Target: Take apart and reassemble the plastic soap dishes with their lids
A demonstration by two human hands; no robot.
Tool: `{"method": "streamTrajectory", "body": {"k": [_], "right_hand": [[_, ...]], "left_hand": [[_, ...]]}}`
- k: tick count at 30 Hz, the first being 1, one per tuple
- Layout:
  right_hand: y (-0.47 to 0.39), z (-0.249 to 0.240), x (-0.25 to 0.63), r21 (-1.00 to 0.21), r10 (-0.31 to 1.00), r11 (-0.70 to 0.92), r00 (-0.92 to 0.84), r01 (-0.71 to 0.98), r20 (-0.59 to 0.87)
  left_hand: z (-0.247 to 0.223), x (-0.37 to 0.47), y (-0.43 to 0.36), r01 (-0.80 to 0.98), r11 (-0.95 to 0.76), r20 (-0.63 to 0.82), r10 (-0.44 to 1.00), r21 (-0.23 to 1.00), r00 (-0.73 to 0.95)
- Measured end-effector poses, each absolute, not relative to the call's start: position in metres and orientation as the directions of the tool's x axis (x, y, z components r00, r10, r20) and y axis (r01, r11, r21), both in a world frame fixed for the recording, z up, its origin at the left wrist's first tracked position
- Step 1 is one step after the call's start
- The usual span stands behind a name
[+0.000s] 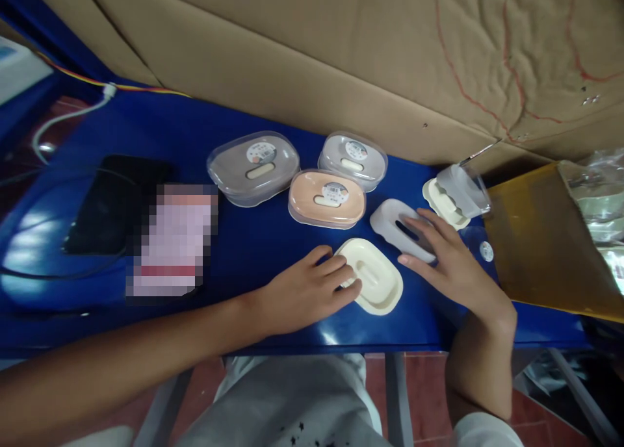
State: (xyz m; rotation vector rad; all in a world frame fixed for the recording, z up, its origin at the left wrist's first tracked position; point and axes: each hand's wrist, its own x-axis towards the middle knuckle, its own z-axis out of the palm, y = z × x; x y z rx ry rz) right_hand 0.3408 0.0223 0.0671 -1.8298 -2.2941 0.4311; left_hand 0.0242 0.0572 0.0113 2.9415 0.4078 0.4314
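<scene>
We rest our left hand [312, 291] flat on the blue desk [253, 239], fingers loosely spread, their tips lying on the left rim of a cream soap-dish tray [375, 284] that sits open side up near the desk's front edge, just to the right of that hand. Our right hand [446, 262] lies to the tray's right and slightly behind it, fingers spread and laid over a translucent white lid [392, 223] — the lid pokes out from under the fingertips toward the middle of the desk, and we cannot tell whether the thumb is under its rim. The tray and the lid are just beside each other, nearly touching at their near corners. Behind them, toward the back edge of the desk, stand three closed soap boxes: a clear grey one [253, 167] to the left, a smaller clear grey one [353, 160] further back, and a peach one [326, 199] in front of the two, each with a round sticker on top. Toward the right end of the desk lies another cream tray with a clear lid tilted over it [455, 197], beside a yellow-brown bag [541, 245]. At the left end lies a dark flat pad [112, 200], and a cardboard sheet [341, 51] leans behind the back edge.
</scene>
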Motion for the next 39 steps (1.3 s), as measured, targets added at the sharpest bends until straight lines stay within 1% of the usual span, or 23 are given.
{"method": "streamTrajectory", "body": {"k": [2, 4, 6, 9, 11, 14, 16, 21, 25, 31, 34, 37, 39], "right_hand": [[0.02, 0.067, 0.332, -0.392, 0.943, 0.262, -0.32, 0.882, -0.09], [0.019, 0.068, 0.322, -0.441, 0.91, 0.313, -0.398, 0.841, -0.112], [0.018, 0.069, 0.314, -0.466, 0.889, 0.347, -0.443, 0.814, -0.112], [0.019, 0.066, 0.304, -0.476, 0.867, 0.402, -0.493, 0.782, -0.079], [0.02, 0.062, 0.298, -0.468, 0.849, 0.445, -0.527, 0.764, -0.053], [0.019, 0.054, 0.288, -0.437, 0.812, 0.512, -0.582, 0.739, -0.033], [0.018, 0.049, 0.282, -0.402, 0.797, 0.549, -0.604, 0.733, -0.015], [0.018, 0.044, 0.276, -0.326, 0.783, 0.589, -0.622, 0.739, 0.004], [0.017, 0.044, 0.276, -0.301, 0.776, 0.606, -0.631, 0.737, 0.018], [0.015, 0.045, 0.271, -0.274, 0.776, 0.611, -0.63, 0.743, 0.023], [0.016, 0.046, 0.272, -0.287, 0.772, 0.616, -0.634, 0.734, 0.035], [0.018, 0.046, 0.274, -0.298, 0.772, 0.616, -0.634, 0.73, 0.042], [0.018, 0.045, 0.275, -0.301, 0.77, 0.618, -0.637, 0.727, 0.04]], "left_hand": [[0.012, 0.023, 0.058, 0.255, -0.954, 0.27, 0.289, 0.157, 0.918], [0.014, 0.02, 0.06, 0.294, -0.94, 0.28, 0.332, 0.17, 0.9], [0.015, 0.017, 0.062, 0.344, -0.92, 0.306, 0.388, 0.189, 0.869], [0.014, 0.014, 0.066, 0.415, -0.884, 0.374, 0.467, 0.215, 0.801], [0.012, 0.013, 0.067, 0.444, -0.857, 0.401, 0.515, 0.261, 0.758], [0.008, 0.013, 0.067, 0.442, -0.827, 0.369, 0.554, 0.347, 0.746], [0.007, 0.013, 0.068, 0.436, -0.822, 0.332, 0.553, 0.366, 0.764], [0.01, 0.012, 0.068, 0.449, -0.818, 0.264, 0.551, 0.359, 0.792], [0.012, 0.009, 0.071, 0.414, -0.826, 0.269, 0.528, 0.382, 0.805], [0.011, 0.003, 0.08, 0.381, -0.843, 0.23, 0.486, 0.38, 0.843], [0.011, 0.003, 0.083, 0.351, -0.824, 0.229, 0.484, 0.445, 0.845], [0.011, 0.003, 0.084, 0.34, -0.782, 0.237, 0.516, 0.522, 0.823], [0.011, 0.003, 0.084, 0.34, -0.763, 0.225, 0.527, 0.55, 0.82]]}}
